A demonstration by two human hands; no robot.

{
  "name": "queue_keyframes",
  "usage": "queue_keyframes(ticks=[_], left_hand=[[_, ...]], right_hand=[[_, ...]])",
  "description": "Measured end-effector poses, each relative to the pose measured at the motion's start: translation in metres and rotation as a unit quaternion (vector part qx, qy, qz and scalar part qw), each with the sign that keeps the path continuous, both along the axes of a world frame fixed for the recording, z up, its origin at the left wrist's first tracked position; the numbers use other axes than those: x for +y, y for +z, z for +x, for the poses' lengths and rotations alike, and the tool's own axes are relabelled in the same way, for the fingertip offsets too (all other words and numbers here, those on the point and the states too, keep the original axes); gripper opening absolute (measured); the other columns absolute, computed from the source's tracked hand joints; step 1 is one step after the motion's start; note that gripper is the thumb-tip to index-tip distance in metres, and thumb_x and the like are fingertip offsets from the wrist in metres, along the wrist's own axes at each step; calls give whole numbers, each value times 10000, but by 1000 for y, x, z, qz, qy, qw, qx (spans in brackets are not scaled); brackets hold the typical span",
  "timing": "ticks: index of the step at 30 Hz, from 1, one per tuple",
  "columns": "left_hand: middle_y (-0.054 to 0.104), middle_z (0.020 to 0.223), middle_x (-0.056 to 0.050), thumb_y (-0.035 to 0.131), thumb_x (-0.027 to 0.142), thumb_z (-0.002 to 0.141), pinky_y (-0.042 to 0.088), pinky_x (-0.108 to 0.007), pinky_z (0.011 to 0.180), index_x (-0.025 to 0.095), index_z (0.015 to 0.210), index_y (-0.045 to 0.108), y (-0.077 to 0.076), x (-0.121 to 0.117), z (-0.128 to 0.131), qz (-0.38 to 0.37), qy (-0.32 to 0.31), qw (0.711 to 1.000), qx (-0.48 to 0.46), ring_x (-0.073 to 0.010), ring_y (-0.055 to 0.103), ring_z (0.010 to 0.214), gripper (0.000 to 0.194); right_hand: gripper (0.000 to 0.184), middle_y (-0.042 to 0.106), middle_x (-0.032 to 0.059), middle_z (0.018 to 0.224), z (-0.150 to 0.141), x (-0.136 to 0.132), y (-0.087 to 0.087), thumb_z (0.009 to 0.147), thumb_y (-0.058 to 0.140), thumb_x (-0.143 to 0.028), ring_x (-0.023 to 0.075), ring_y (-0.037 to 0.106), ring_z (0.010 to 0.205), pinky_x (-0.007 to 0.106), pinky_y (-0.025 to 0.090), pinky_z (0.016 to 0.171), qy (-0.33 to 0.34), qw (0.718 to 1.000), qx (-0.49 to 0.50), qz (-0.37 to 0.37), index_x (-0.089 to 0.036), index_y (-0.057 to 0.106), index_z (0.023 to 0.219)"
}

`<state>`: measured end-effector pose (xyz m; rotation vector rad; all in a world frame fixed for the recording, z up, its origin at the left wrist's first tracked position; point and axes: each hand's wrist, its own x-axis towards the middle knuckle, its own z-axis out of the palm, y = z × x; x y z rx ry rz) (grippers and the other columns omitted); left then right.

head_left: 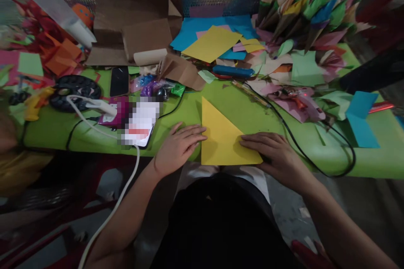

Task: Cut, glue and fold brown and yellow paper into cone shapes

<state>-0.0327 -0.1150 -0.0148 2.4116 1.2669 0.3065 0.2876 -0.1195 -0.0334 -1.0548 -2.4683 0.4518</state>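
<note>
A yellow sheet of paper folded into a triangle (224,138) lies on the green-covered table (186,111) right in front of me, its point away from me and its long slope facing right. My left hand (179,145) rests with outstretched fingers at the triangle's left edge, the fingertips just touching it. From the other side, the fingers of my right hand (274,151) lie flat over the paper's right part. That hand's thumb is mostly hidden near the lower right corner. Neither hand visibly grips the paper.
A phone (142,124) with a white cable (132,176) lies left. Right of the paper are a glue gun (306,105) and its black cord (296,145). Behind are loose yellow sheets (213,44), brown paper (147,38) and paper cones (303,12). Another person's sleeve (22,170) shows far left.
</note>
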Motion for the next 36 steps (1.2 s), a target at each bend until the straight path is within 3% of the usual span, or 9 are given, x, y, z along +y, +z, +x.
queue_keyframes(ticks=[4, 10, 13, 19, 25, 36], left_hand=[[590, 1470, -31, 452, 124, 963, 254, -523, 1204, 263, 1260, 625, 4, 0, 1, -31, 4, 1000, -1, -197, 484, 1414, 371], [597, 1463, -44, 627, 211, 909, 215, -541, 1212, 253, 1211, 623, 4, -4, 5, -34, 24, 999, -25, -226, 502, 1397, 305], [654, 1392, -52, 667, 271, 913, 244, -527, 1196, 232, 1117, 647, 0, -8, 13, -10, 73, 996, -53, -235, 556, 1340, 209], [751, 1131, -43, 605, 208, 954, 358, -486, 1099, 218, 892, 648, -6, -10, 32, 60, 171, 980, -83, -223, 654, 1137, 76], [702, 1047, -72, 594, 199, 945, 464, -437, 949, 202, 843, 585, -11, -6, 40, 119, 193, 972, -64, -248, 620, 1047, 102], [616, 937, -95, 607, 203, 902, 495, -437, 823, 208, 808, 514, -10, 1, 47, 155, 205, 966, 36, -285, 566, 950, 132]], right_hand=[[302, 747, 55, 1217, -3, 4, -2, 931, 575, -172, 259, 665, 1021, 444, 511, 869, -24, 999, 30, -13, -264, 708, 1185], [215, 764, 71, 1015, -13, 11, -2, 985, 540, -279, 240, 672, 928, 403, 523, 807, -81, 992, 86, -39, -248, 752, 1006], [211, 742, 77, 945, -16, 14, -4, 985, 547, -316, 241, 665, 888, 391, 516, 781, -104, 989, 96, -39, -226, 737, 963], [257, 656, 62, 766, -24, 14, -6, 989, 520, -350, 230, 593, 741, 359, 447, 674, -154, 985, 70, -14, -208, 675, 841], [273, 630, 61, 732, -30, 16, -7, 990, 499, -369, 234, 572, 727, 343, 403, 660, -189, 982, 31, 8, -214, 617, 799], [202, 651, 87, 803, -39, 16, -12, 992, 485, -343, 260, 571, 775, 349, 355, 693, -225, 971, -57, 53, -201, 590, 892]])
